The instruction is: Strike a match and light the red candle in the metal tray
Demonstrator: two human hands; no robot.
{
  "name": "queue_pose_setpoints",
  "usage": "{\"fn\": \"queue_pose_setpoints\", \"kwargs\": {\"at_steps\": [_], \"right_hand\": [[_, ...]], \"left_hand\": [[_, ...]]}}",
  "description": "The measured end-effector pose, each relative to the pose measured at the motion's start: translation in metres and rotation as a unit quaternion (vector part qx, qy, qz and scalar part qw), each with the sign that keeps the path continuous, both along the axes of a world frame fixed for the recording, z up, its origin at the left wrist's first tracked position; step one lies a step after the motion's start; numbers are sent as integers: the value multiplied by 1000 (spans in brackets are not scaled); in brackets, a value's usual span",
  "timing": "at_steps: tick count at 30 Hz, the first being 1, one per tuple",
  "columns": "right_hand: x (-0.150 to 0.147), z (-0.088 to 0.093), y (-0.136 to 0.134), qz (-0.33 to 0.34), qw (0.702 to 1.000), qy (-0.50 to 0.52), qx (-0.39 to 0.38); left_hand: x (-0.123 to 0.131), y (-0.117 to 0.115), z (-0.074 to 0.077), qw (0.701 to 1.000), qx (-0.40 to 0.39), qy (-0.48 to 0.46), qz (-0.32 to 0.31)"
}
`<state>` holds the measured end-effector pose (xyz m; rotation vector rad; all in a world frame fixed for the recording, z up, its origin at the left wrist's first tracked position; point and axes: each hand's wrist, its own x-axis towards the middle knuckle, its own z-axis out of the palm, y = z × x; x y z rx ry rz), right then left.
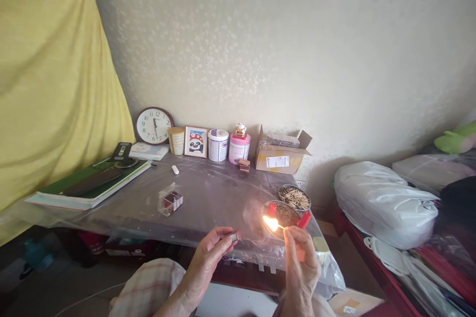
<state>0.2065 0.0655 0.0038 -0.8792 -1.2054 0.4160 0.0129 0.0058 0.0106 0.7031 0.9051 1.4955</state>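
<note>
My right hand pinches a burning match, whose flame glows just left of my fingertips. My left hand is closed round a small matchbox at the table's front edge. Behind the flame sits a round dish with dark contents, flanked by two red candles. A second round dish full of pale matchsticks stands just behind it.
A plastic sheet covers the table. On it lie a wrapped pack of matchboxes, a white pill-shaped piece, books, a clock, tins, a framed picture and a cardboard box. White bags lie at the right.
</note>
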Motion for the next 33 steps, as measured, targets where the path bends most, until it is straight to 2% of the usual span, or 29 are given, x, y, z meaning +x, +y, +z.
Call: {"fn": "queue_pose_setpoints", "kwargs": {"at_steps": [3,12,24,33], "right_hand": [[2,6,5,2,998,64,-15],[1,31,5,-5,987,141,-71],[0,32,18,7,987,141,-77],[-5,23,32,10,982,165,-95]], "left_hand": [[-2,1,0,1000,-7,-6,15],[-13,5,3,997,-19,-39,65],[-15,3,-1,998,-15,-37,51],[-15,3,-1,998,-31,-37,49]]}}
